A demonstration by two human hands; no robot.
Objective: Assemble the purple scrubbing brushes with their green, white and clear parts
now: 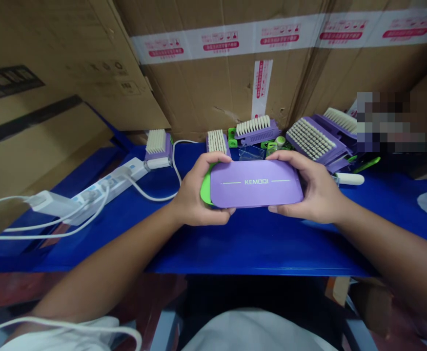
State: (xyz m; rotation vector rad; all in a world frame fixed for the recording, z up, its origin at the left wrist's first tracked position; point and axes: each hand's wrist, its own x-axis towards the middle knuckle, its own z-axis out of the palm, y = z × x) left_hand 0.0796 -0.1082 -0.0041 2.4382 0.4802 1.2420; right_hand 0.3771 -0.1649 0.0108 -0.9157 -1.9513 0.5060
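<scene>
holding purple case (256, 190) over blue table (250, 248), grasping opposite ends with left fingers (215, 217) and right fingers (290, 210); probably mid-handling, calling for an even two-handed hold when moving next; unable to see underside, make out green part (206, 189) half covered at left end, or separate overlapping brushes (311, 141) behind

We can read "KEMOQI" in pale green caps on the purple plastic housing (257, 192), tho the 5th letter's a bit unclear; a thin line runs ea. side of it. On the white packing tape (250, 41) we see red-printed Chinese txt w/ small pictograms, too fine to read. The LH carton (89, 29) has faint handling symbols, plus pale Chinese chars. on a dark band, partly cut off.
</scene>
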